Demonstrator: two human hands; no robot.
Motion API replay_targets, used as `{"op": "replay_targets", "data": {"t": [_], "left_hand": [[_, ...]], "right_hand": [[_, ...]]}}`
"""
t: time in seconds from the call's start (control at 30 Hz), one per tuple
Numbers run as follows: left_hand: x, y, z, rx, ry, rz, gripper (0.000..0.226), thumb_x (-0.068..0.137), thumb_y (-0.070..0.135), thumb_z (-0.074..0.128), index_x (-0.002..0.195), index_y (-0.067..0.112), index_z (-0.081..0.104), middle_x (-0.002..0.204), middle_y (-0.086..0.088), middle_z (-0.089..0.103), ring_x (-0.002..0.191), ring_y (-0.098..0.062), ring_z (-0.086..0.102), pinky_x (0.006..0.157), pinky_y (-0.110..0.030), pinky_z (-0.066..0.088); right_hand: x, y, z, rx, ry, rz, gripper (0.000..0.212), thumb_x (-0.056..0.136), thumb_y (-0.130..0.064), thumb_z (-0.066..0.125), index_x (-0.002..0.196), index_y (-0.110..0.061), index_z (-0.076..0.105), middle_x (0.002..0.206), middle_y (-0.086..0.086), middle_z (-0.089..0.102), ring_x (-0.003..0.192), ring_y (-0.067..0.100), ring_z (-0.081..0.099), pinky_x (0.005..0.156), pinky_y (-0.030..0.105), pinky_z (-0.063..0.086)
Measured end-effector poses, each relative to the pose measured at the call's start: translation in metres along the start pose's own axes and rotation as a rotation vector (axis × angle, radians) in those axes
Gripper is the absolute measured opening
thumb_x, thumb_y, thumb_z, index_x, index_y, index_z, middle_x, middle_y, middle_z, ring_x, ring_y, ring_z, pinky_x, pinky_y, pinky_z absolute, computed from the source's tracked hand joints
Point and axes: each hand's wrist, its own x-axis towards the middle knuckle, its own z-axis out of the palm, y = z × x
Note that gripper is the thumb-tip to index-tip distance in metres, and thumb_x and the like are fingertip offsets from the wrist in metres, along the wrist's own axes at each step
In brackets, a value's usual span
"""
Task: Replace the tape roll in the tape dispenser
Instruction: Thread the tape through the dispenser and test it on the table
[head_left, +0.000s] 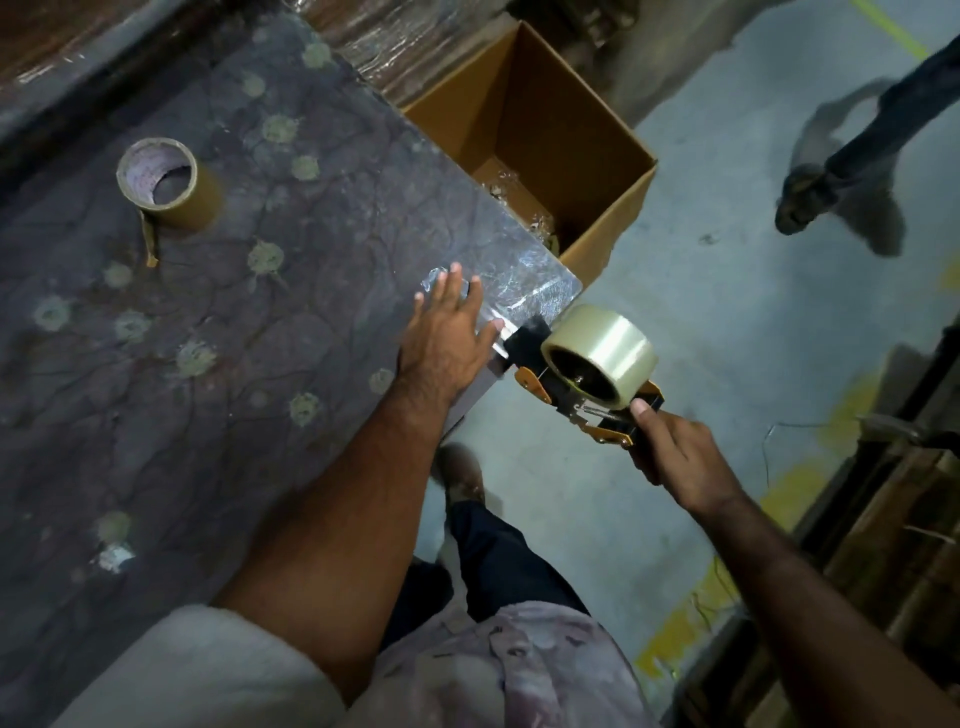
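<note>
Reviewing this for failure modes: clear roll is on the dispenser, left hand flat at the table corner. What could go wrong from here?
1. The tape dispenser hangs past the table edge, held only by the right hand; a slip would likely drop it on the floor.
2. The left hand lies close to the dispenser's front end, where the cutter probably sits; a cut seems possible.
3. The clear tape roll may not be fully seated; the frame cannot confirm it.

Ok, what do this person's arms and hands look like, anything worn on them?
Both hands, the left hand and the right hand, are bare: no gloves, rings, watch or wristband show. Both forearms are uncovered. A short pale sleeve covers the left upper arm; the right arm shows no sleeve before it leaves the picture.
</note>
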Motion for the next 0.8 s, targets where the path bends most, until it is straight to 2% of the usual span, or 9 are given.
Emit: {"op": "replay_targets", "data": {"t": [0.1, 0.23, 0.3, 0.4, 0.6, 0.7, 0.8], "left_hand": [[0.002, 0.016, -0.002, 0.032, 0.001, -0.081, 0.081, 0.100, 0.061, 0.040, 0.162, 0.016, 0.012, 0.170, -0.018, 0.001, 0.157, -0.033, 0.003, 0.125, -0.047, 0.014], [0.002, 0.019, 0.007, 0.117, 0.015, -0.139, 0.089, 0.095, 0.068, 0.044, 0.162, 0.022, 0.008, 0.168, -0.025, -0.003, 0.157, -0.039, 0.004, 0.125, -0.050, 0.016], [0.002, 0.017, 0.008, 0.140, 0.012, -0.173, 0.090, 0.092, 0.074, 0.041, 0.161, 0.027, 0.006, 0.167, -0.029, -0.004, 0.156, -0.042, 0.004, 0.124, -0.052, 0.015], [0.002, 0.017, 0.005, 0.187, 0.018, -0.183, 0.092, 0.090, 0.077, 0.041, 0.161, 0.028, 0.009, 0.165, -0.032, 0.002, 0.155, -0.044, 0.009, 0.125, -0.053, 0.016], [0.008, 0.019, -0.001, 0.191, -0.008, -0.211, 0.100, 0.085, 0.079, 0.048, 0.161, 0.025, 0.012, 0.166, -0.030, 0.010, 0.154, -0.042, 0.016, 0.123, -0.055, 0.016], [0.013, 0.020, -0.003, 0.169, 0.000, -0.226, 0.103, 0.083, 0.079, 0.053, 0.161, 0.025, 0.014, 0.166, -0.029, 0.011, 0.154, -0.041, 0.017, 0.123, -0.055, 0.016], [0.012, 0.021, -0.003, 0.156, 0.009, -0.229, 0.105, 0.080, 0.081, 0.055, 0.161, 0.026, 0.016, 0.166, -0.028, 0.013, 0.154, -0.040, 0.018, 0.123, -0.055, 0.017]], "right_hand": [[-0.004, 0.001, 0.000, 0.114, -0.017, 0.102, 0.067, 0.107, -0.047, 0.036, 0.058, -0.006, 0.057, 0.048, 0.006, 0.054, 0.044, 0.018, 0.049, 0.045, 0.023, 0.038], [0.004, 0.007, 0.018, 0.267, -0.052, 0.345, 0.069, 0.096, -0.059, 0.034, 0.059, -0.007, 0.059, 0.054, 0.014, 0.056, 0.047, 0.024, 0.049, 0.048, 0.033, 0.035], [0.008, 0.011, 0.026, 0.316, -0.053, 0.398, 0.066, 0.092, -0.060, 0.032, 0.056, -0.011, 0.058, 0.054, 0.013, 0.053, 0.047, 0.024, 0.045, 0.047, 0.032, 0.033], [0.011, 0.011, 0.031, 0.330, -0.078, 0.425, 0.070, 0.089, -0.063, 0.029, 0.057, -0.008, 0.058, 0.051, 0.013, 0.049, 0.044, 0.023, 0.042, 0.045, 0.029, 0.032], [0.018, 0.005, 0.022, 0.190, -0.047, 0.345, 0.069, 0.089, -0.064, 0.028, 0.057, -0.009, 0.057, 0.052, 0.011, 0.055, 0.043, 0.024, 0.049, 0.047, 0.034, 0.039], [0.025, 0.007, 0.018, 0.207, -0.087, 0.393, 0.072, 0.086, -0.068, 0.026, 0.056, -0.010, 0.056, 0.052, 0.012, 0.051, 0.045, 0.025, 0.047, 0.049, 0.036, 0.037], [0.028, 0.009, 0.016, 0.298, -0.190, 0.471, 0.073, 0.085, -0.072, 0.026, 0.057, -0.009, 0.052, 0.052, 0.012, 0.044, 0.043, 0.023, 0.037, 0.046, 0.032, 0.030]]}}
